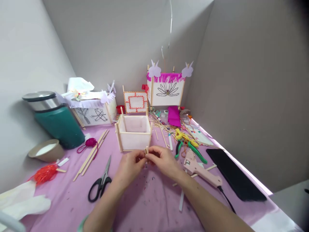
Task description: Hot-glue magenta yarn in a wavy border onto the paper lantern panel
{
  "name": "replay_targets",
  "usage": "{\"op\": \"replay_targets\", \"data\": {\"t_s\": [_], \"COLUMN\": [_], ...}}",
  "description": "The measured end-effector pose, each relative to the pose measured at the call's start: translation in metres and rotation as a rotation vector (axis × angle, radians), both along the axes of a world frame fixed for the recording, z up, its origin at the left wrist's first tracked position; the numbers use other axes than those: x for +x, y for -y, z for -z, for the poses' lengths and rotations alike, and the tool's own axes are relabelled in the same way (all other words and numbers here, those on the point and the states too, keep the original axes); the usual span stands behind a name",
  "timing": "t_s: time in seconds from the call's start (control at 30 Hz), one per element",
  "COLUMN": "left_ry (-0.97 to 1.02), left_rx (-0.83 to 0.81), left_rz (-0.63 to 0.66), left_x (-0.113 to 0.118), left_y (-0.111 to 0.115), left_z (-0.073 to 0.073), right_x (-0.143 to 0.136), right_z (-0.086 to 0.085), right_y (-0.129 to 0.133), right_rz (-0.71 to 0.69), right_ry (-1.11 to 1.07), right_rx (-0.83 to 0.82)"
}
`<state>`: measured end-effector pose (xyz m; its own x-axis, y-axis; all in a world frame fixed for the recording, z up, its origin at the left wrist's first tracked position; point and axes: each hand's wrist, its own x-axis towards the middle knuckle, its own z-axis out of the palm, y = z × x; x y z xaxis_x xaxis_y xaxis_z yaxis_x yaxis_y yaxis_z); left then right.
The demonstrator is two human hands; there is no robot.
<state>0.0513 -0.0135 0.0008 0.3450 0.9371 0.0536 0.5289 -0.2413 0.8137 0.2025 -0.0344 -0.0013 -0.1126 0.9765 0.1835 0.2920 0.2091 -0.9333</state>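
My left hand (132, 164) and my right hand (163, 159) meet at the middle of the table, fingertips pinched together. Between them is a short wooden stick (146, 150), its pale end poking up above the fingers; the rest is hidden. Just beyond the hands stands a box-shaped lantern frame (135, 141) with white panels and wooden stick edges, open at the top. Black-handled scissors (102, 180) lie left of my left forearm. To the right of my right hand rests a pink glue gun (201, 169) with a black cord.
Green-handled pliers (193, 149), yellow cord (184, 137) and loose sticks lie at right, near a black slab (235, 174). At left are a teal tumbler (58, 124), a bowl (45, 150), red raffia (45, 174) and long sticks (91, 154). Decorated lanterns (169, 93) stand behind.
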Motion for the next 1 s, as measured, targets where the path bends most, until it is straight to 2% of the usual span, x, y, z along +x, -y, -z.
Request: {"op": "replay_targets", "data": {"t_s": [0.17, 0.37, 0.67, 1.0], "left_ry": [-0.086, 0.004, 0.036, 0.082], "left_rx": [0.042, 0.039, 0.062, 0.001], "left_rz": [-0.058, -0.032, -0.039, -0.017], "left_x": [-0.005, -0.001, 0.001, 0.000], "left_y": [0.000, 0.002, -0.001, -0.006], "left_z": [0.003, -0.001, 0.004, 0.012], "right_x": [0.000, 0.008, 0.009, 0.008], "right_z": [0.013, 0.021, 0.032, 0.033], "right_y": [0.000, -0.002, -0.004, -0.006], "right_rz": [0.004, -0.026, -0.015, -0.019], "right_ry": [0.130, 0.217, 0.356, 0.499], "right_rx": [0.053, 0.047, 0.121, 0.152]}}
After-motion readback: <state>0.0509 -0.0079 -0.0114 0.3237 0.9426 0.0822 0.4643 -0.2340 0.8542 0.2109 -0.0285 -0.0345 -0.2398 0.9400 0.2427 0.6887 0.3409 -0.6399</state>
